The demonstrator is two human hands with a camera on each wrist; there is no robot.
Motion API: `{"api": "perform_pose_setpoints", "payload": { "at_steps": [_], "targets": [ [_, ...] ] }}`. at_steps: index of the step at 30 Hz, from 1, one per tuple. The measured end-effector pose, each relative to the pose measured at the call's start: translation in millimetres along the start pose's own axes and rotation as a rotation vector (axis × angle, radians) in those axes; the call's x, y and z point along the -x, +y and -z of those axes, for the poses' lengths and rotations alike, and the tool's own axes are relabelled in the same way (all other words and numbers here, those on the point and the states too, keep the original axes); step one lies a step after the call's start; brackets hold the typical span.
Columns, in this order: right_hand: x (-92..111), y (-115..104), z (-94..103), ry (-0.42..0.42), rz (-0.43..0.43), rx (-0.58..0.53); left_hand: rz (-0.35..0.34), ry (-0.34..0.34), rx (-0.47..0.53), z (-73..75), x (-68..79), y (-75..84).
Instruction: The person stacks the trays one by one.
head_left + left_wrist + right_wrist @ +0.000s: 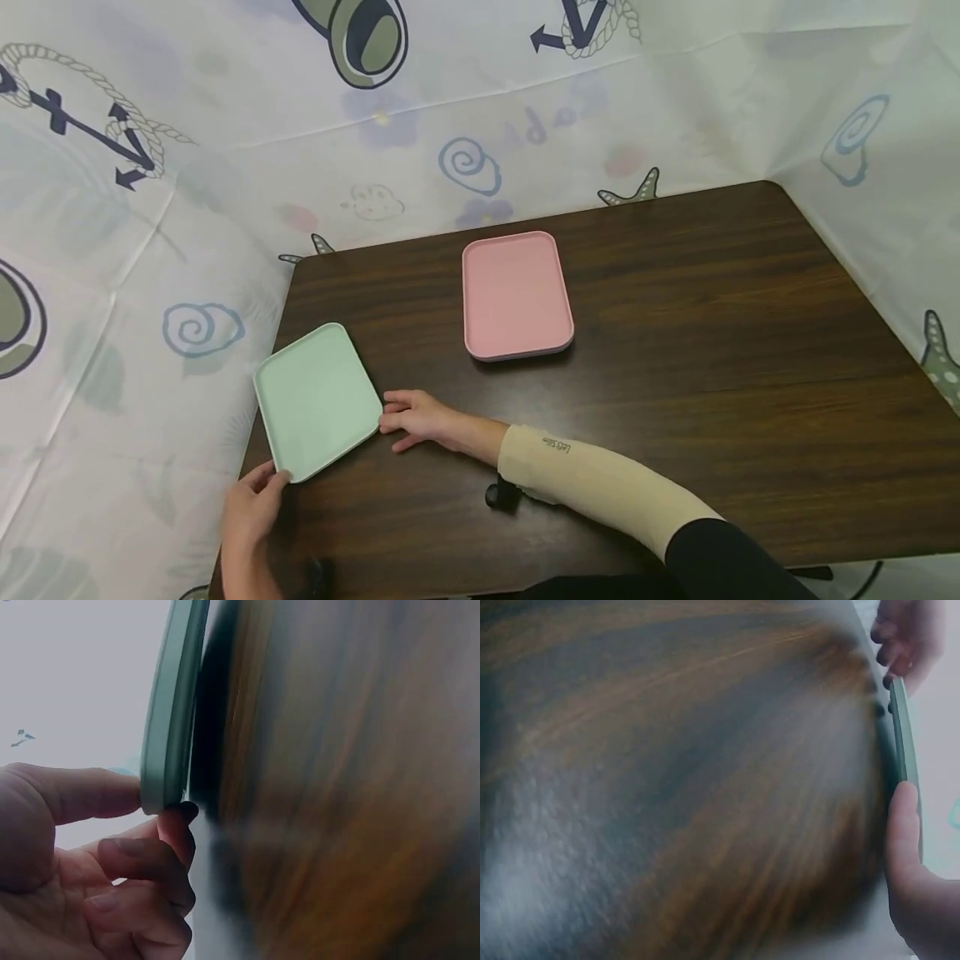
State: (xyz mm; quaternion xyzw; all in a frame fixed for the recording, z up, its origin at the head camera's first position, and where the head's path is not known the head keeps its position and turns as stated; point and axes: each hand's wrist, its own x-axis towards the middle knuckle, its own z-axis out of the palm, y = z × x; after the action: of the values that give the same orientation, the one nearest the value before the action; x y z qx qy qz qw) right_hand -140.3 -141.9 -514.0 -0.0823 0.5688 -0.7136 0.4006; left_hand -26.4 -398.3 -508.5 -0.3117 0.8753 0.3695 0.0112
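A light green rectangular tray lies turned at an angle at the left side of the table. My left hand pinches its near corner; in the left wrist view the thumb is on the tray's upper side and a fingertip is below the green rim. At the tray's right corner, my right hand touches the edge with its fingers spread and fairly straight. The right wrist view shows one digit along the tray's edge; the other fingers are hidden there.
A pink rectangular tray with a thick, darker lower edge lies near the middle back of the dark wooden table. Printed white cloth hangs behind and beside the table. A black device is under the right forearm.
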Motion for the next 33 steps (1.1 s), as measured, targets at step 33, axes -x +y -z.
{"api": "perform_pose_setpoints", "payload": {
  "at_steps": [33],
  "targets": [
    [91,-18,69.6,0.123,0.27,0.07,-0.177,-0.262,0.582,-39.6,74.6,69.6]
  ]
}}
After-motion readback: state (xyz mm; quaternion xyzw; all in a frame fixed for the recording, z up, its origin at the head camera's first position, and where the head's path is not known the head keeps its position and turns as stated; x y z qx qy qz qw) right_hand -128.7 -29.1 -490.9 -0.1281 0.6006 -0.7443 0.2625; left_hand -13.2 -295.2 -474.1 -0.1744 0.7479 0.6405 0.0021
